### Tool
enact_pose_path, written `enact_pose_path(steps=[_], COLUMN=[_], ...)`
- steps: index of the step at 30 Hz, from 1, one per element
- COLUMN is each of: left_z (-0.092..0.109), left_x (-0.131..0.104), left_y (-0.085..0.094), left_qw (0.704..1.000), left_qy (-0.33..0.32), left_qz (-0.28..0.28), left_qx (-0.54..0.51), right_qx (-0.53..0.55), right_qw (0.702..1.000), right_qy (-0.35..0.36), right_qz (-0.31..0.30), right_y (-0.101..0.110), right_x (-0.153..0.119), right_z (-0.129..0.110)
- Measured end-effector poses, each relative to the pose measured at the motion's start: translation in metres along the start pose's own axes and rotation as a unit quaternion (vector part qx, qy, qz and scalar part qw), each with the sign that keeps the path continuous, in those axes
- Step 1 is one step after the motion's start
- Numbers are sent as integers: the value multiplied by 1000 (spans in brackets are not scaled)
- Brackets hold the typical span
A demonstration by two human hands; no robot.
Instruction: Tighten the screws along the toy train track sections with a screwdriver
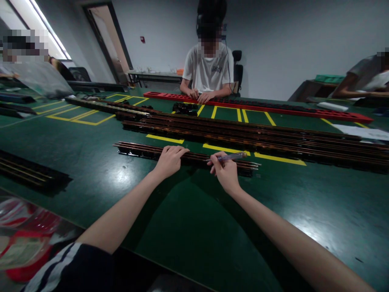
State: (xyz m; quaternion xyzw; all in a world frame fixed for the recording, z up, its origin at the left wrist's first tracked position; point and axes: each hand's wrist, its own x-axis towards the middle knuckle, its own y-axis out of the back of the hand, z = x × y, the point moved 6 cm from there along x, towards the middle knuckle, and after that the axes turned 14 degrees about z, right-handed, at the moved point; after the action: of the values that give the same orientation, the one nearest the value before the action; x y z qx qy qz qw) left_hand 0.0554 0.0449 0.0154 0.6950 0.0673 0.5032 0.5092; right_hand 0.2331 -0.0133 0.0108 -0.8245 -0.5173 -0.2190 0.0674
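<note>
A long black rail with copper-coloured rods (138,149) lies crosswise on the green table in front of me. My left hand (170,159) grips it left of the middle, fingers bent over its top and the index finger stretched along it. Farther right, my right hand (225,170) pinches a slim pen-like tool with a translucent shaft (232,156). The tool's thin end points left, down at the rail; whether it touches cannot be made out. Bare rod ends stick out past the rail's right end.
Behind it lies a wide row of similar rails (243,132). More rails (27,172) lie at the left. Across the table a person (209,69) has both hands at a long red tray (273,108). Yellow tape (279,158) marks the green tabletop (188,227).
</note>
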Motion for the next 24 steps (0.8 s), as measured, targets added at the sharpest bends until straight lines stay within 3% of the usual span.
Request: enact_pose_path(steps=[11, 24], left_z=[-1, -3], left_x=[0, 1], left_y=[-1, -2], left_qw=[1000, 999], left_qy=[8, 18], left_qz=[-11, -27], left_qx=[-3, -15], right_qx=[29, 34], right_qw=[999, 999], right_qy=[-10, -15], right_qz=[41, 28], right_y=[4, 3], right_x=[0, 1], right_z=[0, 4])
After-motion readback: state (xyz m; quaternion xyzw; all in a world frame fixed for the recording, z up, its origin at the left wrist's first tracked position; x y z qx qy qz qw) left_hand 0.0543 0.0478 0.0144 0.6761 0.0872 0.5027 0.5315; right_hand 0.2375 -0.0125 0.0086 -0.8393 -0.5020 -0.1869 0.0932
